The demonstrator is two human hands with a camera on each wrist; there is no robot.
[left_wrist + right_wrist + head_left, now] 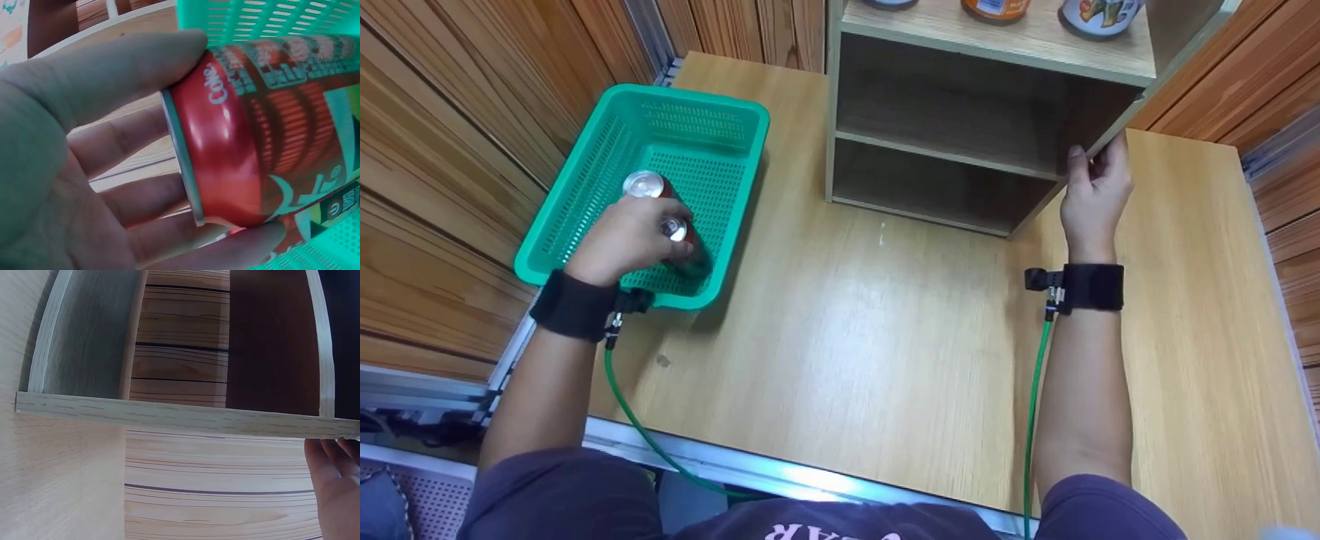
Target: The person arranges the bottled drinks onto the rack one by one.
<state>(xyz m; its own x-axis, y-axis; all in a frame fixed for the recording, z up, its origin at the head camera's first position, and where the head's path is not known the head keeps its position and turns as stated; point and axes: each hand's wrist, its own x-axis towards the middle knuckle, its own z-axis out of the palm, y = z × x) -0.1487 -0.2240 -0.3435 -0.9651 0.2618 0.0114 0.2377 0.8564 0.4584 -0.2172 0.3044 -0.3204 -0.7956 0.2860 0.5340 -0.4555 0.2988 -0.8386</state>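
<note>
The left hand [624, 241] holds a red can [679, 240] low inside the green basket [585, 161], fingers [140, 199] and thumb curled round its end. The can lies tilted on its side, its silver rim against the fingers, its red wall showing white "Coke" lettering and a band of small print. A second can [643, 185] sits just beyond it in the basket, silver top up, touching or nearly touching the hand. The basket is perforated plastic and stands on the table's left part. The right hand [1095, 196] grips the front edge of the shelf's [960, 150] right side panel, thumb inside; the shelf is open-fronted wood.
</note>
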